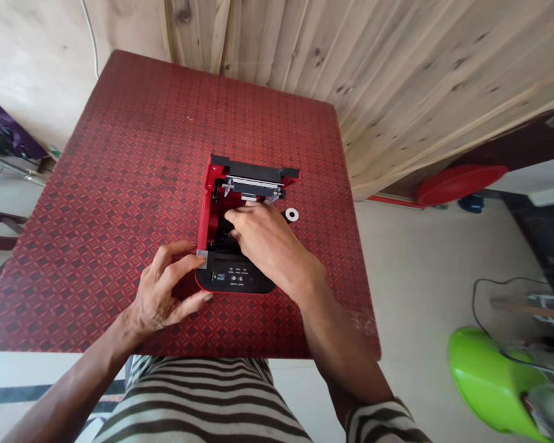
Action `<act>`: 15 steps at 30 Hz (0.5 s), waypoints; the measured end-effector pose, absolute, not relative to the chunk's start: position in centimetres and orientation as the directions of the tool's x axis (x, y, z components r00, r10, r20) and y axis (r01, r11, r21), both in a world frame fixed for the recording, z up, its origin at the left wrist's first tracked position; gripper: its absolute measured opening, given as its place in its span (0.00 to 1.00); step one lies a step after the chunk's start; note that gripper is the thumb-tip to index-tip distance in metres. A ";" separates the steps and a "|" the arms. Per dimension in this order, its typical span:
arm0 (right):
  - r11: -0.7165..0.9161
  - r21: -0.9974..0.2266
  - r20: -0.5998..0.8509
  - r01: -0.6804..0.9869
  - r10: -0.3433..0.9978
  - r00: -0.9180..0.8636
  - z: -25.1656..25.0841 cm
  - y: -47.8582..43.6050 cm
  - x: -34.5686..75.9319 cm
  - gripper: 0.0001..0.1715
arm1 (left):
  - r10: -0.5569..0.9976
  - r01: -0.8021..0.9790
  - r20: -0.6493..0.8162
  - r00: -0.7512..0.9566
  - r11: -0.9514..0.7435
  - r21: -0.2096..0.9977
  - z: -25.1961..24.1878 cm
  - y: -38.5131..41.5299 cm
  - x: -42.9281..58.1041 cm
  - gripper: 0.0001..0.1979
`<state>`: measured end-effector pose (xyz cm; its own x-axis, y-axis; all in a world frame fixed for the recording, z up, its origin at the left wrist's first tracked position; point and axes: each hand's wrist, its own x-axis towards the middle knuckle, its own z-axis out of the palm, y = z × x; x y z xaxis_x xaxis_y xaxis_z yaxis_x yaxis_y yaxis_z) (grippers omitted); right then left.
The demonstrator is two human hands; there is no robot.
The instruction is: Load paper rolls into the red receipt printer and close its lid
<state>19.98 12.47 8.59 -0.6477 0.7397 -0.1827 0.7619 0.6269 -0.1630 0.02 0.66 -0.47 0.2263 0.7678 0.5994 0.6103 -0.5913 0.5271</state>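
A small red and black printer [240, 282], its lid [253, 171] raised at the back, stands on the table in front of me. My left hand [166, 286] grips its front left corner, with fingertips on a grey patch [202, 258] and the thumb at the front edge. My right hand [270, 240] reaches down into the printer's inner compartment from the right. Its fingers are bent and closed, and whatever they hold, if anything, is hidden inside. Just right of the printer is a small white ring-shaped roll end [292, 215] with a dark centre.
The table [143, 147] has a red patterned cover and touches a wooden plank wall [277, 49] at the back. On the floor to the right are a green plastic stool or tub [484, 369], a dark cable [475, 301] and a red round object [461, 183].
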 end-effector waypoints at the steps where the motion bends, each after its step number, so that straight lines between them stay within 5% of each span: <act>1: 0.625 -0.161 -0.182 0.764 0.742 -0.645 8.5 12.5 19.9 0.16 | 0.767 0.610 0.600 0.227 -0.592 0.526 -0.5 0.7 0.0 0.25; 6: 0.614 -0.197 -0.154 0.765 0.751 -0.642 8.6 12.3 20.1 0.17 | 0.770 0.617 0.598 0.221 -0.585 0.525 -0.6 0.7 0.0 0.27; 10: 0.609 -0.388 -0.030 0.692 0.742 -0.670 9.2 11.7 21.2 0.21 | 0.771 0.612 0.598 0.220 -0.586 0.531 -0.6 0.6 0.0 0.27; 15: 0.638 -0.595 0.105 0.489 0.665 -0.739 9.8 10.3 22.4 0.16 | 0.768 0.618 0.601 0.222 -0.588 0.522 -0.4 0.7 0.1 0.27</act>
